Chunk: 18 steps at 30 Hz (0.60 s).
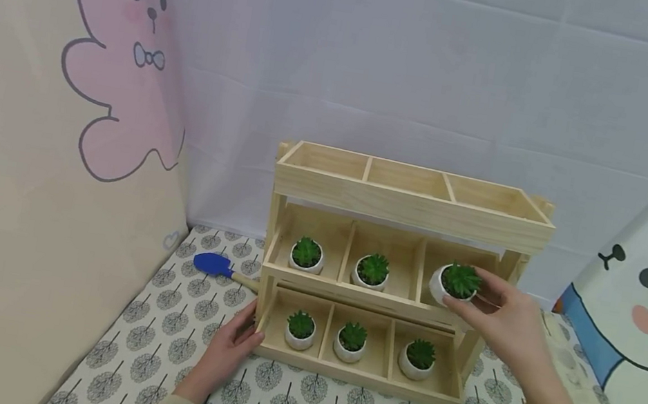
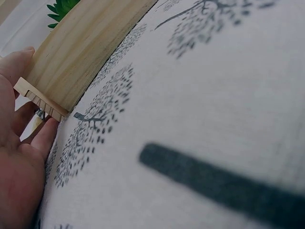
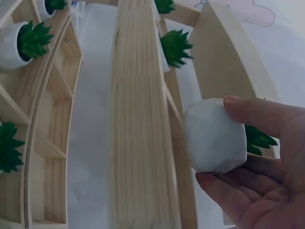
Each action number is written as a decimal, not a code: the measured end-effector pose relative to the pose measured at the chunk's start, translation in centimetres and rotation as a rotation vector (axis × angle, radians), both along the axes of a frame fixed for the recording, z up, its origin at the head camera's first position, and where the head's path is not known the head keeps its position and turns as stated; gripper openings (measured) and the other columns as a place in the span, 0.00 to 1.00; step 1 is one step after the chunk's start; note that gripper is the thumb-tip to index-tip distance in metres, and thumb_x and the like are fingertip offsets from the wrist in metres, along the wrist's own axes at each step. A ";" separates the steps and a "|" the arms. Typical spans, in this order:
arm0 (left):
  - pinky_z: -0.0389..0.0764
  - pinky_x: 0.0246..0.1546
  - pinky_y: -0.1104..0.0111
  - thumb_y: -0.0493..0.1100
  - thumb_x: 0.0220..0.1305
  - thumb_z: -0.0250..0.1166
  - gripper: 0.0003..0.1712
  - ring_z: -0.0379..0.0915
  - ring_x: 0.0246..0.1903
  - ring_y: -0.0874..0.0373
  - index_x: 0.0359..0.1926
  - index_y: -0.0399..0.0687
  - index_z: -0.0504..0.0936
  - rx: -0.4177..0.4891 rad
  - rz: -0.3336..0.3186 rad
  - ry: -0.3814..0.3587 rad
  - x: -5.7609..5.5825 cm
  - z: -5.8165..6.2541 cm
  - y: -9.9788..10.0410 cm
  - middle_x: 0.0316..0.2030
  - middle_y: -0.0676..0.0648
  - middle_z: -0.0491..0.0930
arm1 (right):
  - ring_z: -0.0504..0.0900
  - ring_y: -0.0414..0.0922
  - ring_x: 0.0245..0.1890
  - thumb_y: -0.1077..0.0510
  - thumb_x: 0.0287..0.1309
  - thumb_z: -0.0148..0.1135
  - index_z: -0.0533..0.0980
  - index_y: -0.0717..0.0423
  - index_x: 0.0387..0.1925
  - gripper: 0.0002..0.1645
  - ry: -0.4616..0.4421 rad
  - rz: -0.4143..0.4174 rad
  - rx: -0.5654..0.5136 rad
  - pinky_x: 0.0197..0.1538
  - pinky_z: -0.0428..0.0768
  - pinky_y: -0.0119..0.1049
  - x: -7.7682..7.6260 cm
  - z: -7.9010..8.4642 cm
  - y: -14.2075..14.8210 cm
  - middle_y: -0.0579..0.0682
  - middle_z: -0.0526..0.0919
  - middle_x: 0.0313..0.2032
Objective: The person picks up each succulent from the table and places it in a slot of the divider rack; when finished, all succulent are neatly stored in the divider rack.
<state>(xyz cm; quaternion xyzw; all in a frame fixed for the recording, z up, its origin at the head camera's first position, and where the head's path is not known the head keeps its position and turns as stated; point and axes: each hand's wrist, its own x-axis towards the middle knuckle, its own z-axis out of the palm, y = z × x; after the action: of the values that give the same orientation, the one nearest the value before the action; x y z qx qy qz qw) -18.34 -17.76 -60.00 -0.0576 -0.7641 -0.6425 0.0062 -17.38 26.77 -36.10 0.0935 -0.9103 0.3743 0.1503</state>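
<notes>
A wooden three-tier plant shelf (image 1: 411,205) stands on the table. My right hand (image 1: 510,320) pinches a small white pot with a green succulent (image 1: 458,281) at the right compartment of the middle tier, tilted. In the right wrist view, thumb and fingers grip the white pot (image 3: 215,136) from either side, before the shelf's front board (image 3: 138,119). My left hand (image 1: 229,348) holds the lower left end of the shelf; in the left wrist view, thumb and fingers lie on either side of the bottom tier's end (image 2: 76,62).
Potted succulents stand in the middle tier's left (image 1: 306,254) and centre (image 1: 372,270) compartments, and in all three bottom compartments, such as the left one (image 1: 301,329). A blue trowel (image 1: 214,264) lies left of the shelf on the tree-print cloth (image 1: 174,319). A white curtain (image 1: 413,69) hangs behind.
</notes>
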 end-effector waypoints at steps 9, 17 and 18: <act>0.67 0.71 0.70 0.42 0.73 0.69 0.44 0.59 0.75 0.51 0.82 0.68 0.59 -0.008 0.009 -0.036 0.1 0.3 0.0 0.78 0.49 0.60 | 0.86 0.65 0.50 0.46 0.60 0.77 0.73 0.72 0.67 0.45 -0.053 -0.041 0.049 0.49 0.89 0.59 -2.4 -1.1 0.6 0.72 0.83 0.54; 0.66 0.72 0.68 0.39 0.73 0.68 0.44 0.59 0.75 0.50 0.82 0.66 0.59 0.011 0.007 -0.030 0.2 0.6 0.2 0.78 0.47 0.60 | 0.86 0.64 0.47 0.47 0.60 0.78 0.72 0.73 0.67 0.45 -0.044 -0.078 0.088 0.46 0.89 0.60 -3.6 -1.9 0.4 0.72 0.83 0.51; 0.66 0.72 0.68 0.39 0.73 0.68 0.44 0.59 0.75 0.49 0.82 0.66 0.59 0.010 0.005 -0.029 0.2 0.7 0.2 0.78 0.47 0.60 | 0.86 0.64 0.46 0.47 0.59 0.78 0.72 0.73 0.67 0.45 -0.039 -0.081 0.096 0.45 0.89 0.60 -3.8 -2.0 0.4 0.72 0.84 0.51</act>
<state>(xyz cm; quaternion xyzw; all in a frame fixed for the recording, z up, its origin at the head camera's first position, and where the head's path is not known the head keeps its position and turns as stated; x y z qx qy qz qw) -18.13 -17.57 -59.34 -0.0462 -0.7608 -0.6473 -0.0031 -21.15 27.16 -38.10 0.0562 -0.9329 0.3257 0.1430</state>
